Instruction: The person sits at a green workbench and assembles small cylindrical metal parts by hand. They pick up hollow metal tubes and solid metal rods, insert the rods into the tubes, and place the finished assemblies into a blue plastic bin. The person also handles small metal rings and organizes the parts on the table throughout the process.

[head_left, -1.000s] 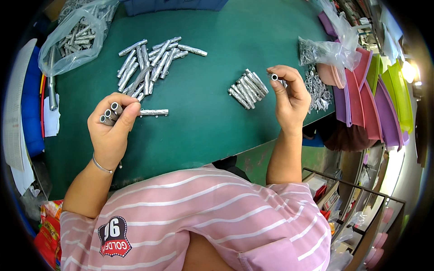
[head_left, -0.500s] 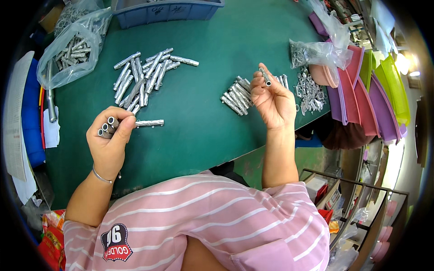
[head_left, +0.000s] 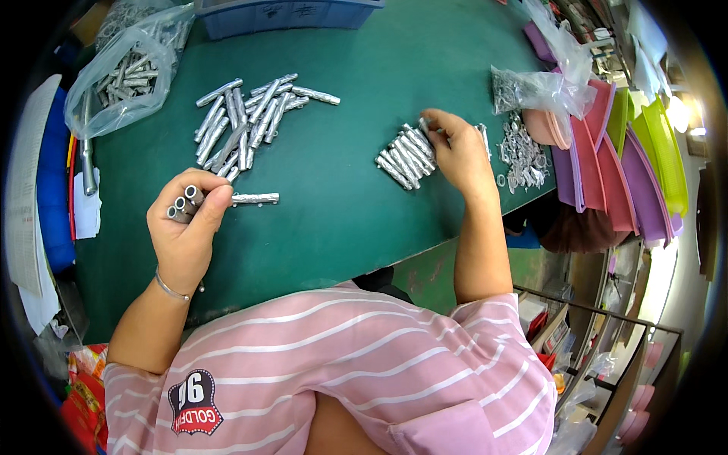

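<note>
Several short silver metal tubes [head_left: 182, 205] are bunched in my left hand [head_left: 195, 236], their hollow ends facing me. A single tube [head_left: 258, 199] lies on the table just right of those fingers, and a loose heap of tubes [head_left: 246, 125] spreads beyond them. My right hand [head_left: 464, 158] reaches down at the neat stack of tubes [head_left: 403, 161], its fingers closed on a metal tube [head_left: 423, 124] at the stack's far edge. The fingers partly cover that tube.
A clear plastic bag [head_left: 155, 98] of tubes sits at the far left, near a blue bin [head_left: 288, 19]. Small metal fittings [head_left: 523, 155] lie at the right beside another bag [head_left: 523, 89] and pink, purple and green plastic trays [head_left: 611, 178]. The green table [head_left: 334, 227] ends in front of me.
My right hand has carried its tube down and slightly left, from raised above the table to the stack. My left hand keeps its bunch in nearly the same place.
</note>
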A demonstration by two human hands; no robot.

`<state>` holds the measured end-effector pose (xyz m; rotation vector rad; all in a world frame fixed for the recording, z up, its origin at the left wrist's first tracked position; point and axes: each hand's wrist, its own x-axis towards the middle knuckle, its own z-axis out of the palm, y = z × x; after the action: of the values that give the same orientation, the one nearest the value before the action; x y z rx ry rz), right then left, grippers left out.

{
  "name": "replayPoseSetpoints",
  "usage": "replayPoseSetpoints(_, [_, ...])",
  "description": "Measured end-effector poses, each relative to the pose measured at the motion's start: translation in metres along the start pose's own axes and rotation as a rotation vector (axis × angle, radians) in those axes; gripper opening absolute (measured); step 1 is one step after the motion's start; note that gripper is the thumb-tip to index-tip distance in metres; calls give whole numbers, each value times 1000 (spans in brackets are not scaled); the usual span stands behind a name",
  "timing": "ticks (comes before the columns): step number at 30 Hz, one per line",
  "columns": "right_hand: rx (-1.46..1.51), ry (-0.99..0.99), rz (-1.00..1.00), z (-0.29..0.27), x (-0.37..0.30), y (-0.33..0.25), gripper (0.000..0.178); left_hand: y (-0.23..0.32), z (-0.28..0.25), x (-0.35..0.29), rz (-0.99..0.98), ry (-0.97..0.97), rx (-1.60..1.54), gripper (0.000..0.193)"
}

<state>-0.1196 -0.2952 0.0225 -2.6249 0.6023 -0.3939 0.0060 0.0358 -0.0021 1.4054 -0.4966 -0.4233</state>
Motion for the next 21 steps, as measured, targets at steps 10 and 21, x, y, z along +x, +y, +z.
replayPoseSetpoints(10, [-250,-39,-75,-2,9,-12,14,4,5,0,21,21,2,9])
replayPoseSetpoints(21, [-134,-150,-429,64,63,-93,9,3,1,3,20,38,24,9])
